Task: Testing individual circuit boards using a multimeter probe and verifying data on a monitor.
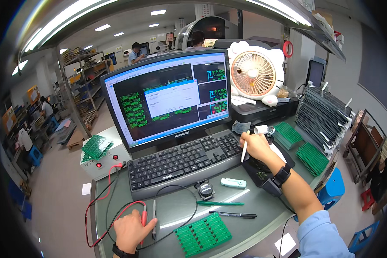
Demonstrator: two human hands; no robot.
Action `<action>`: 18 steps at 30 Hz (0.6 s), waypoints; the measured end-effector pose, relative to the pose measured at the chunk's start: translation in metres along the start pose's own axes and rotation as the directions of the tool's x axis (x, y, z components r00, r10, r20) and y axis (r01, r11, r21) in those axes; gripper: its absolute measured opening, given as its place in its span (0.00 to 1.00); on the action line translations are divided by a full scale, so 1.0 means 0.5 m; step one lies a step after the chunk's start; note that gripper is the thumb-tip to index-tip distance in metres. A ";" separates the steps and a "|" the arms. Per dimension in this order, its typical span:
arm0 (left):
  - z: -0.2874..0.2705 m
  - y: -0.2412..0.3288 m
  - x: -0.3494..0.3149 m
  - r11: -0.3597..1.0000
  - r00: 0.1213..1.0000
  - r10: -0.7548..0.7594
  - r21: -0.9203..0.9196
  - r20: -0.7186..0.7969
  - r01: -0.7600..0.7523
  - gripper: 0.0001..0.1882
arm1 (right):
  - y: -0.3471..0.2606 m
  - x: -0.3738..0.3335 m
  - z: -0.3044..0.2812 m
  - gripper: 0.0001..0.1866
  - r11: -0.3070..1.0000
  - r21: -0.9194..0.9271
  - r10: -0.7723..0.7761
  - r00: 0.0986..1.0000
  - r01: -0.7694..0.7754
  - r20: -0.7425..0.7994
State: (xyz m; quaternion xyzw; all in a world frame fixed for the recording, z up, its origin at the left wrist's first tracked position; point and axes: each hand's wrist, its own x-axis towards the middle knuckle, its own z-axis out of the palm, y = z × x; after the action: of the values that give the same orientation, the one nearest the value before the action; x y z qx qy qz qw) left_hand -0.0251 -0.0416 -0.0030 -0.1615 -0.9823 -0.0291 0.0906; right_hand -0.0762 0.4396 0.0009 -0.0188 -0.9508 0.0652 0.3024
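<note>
- The slim red plastic test probe [144,215] is found at the near left of the grey-green tabletop [180,215], lying across the opening between thumb and forefinger of the left hand [131,230].
- The left fingers are loosely curled and the thumb is held out to the right, across the probe; whether it is firmly gripped cannot be told.
- A slim grey test probe with a dark lead [154,215] is noted just right of the red one, near the thumb tip and apparently not held.
- A slender white pen-like stick [244,152] is pinched in the right hand [258,148], its fingers closed and its lower end pointed down by the right end of the black keyboard [185,159].
- A panel of green circuit boards [203,234] is seen right of the probes, touched by neither hand.
- A light blue dialog window is shown on the black-framed monitor [167,99], at the far side.
- The step in hand is judged to be a pause between probing and on-screen work.
- For probing to proceed, both probes would need to be securely grasped and their tips set on the panel; for screen work, the dialog would need to be answered.
</note>
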 end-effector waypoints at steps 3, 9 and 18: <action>-0.007 0.007 0.005 0.999 0.999 0.021 0.025 0.033 -0.022 0.26 | 0.003 0.002 -0.010 0.07 0.992 0.101 0.065 0.995 -0.072 0.073; 0.006 -0.009 -0.002 0.992 0.999 0.036 -0.124 -0.027 -0.039 0.18 | -0.084 -0.001 -0.089 0.06 0.930 0.365 -0.041 0.999 0.030 0.023; -0.051 -0.020 0.027 -0.566 0.903 -0.371 -0.824 0.216 -0.035 0.11 | -0.315 0.009 -0.100 0.08 0.630 0.761 -0.482 0.846 0.152 0.230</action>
State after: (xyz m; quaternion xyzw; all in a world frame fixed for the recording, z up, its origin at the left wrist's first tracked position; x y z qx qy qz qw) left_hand -0.0369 -0.0491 0.0243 0.0349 -0.4373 -0.8986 0.0110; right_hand -0.0505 0.2897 0.0654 0.2869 -0.8765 0.3775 0.0837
